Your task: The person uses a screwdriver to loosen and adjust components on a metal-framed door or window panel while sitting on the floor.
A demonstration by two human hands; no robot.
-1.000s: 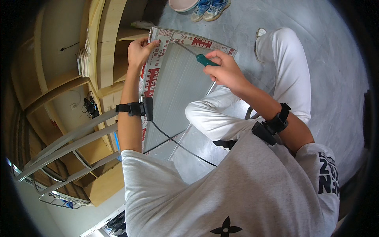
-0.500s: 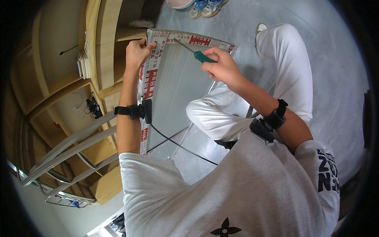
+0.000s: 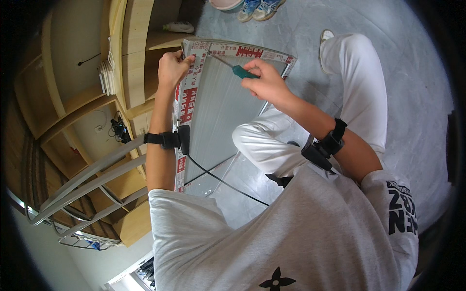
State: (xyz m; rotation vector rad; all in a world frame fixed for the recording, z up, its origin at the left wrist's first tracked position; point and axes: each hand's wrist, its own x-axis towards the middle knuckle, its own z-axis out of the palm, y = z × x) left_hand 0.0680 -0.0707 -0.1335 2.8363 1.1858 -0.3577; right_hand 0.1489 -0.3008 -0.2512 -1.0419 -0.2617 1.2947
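Observation:
A framed panel point(image 3: 228, 111) leans in front of me. Its metal frame point(image 3: 191, 97) is covered with red-and-white printed protective film. My left hand point(image 3: 172, 70) grips the frame's upper left corner, thumb on the front face; the fingertips are partly hidden behind the edge. In my right hand point(image 3: 266, 82) is a screwdriver point(image 3: 244, 72), held by its green handle. Its thin shaft slants up and left, with the tip at the inner edge of the frame near that corner. Whether the tip touches a screw is too small to tell.
Wooden shelving point(image 3: 131, 53) stands close on the left, with metal rails point(image 3: 92, 169) below it. Blue-and-white shoes point(image 3: 259, 8) and a basin point(image 3: 225, 4) are on the grey floor beyond the panel. A black cable point(image 3: 218, 177) runs from my left forearm strap across my body.
My right hand and the screwdriver have shifted slightly left, bringing the tip closer to the frame's left bar. My left hand keeps its hold on the corner. The whole view has shifted slightly.

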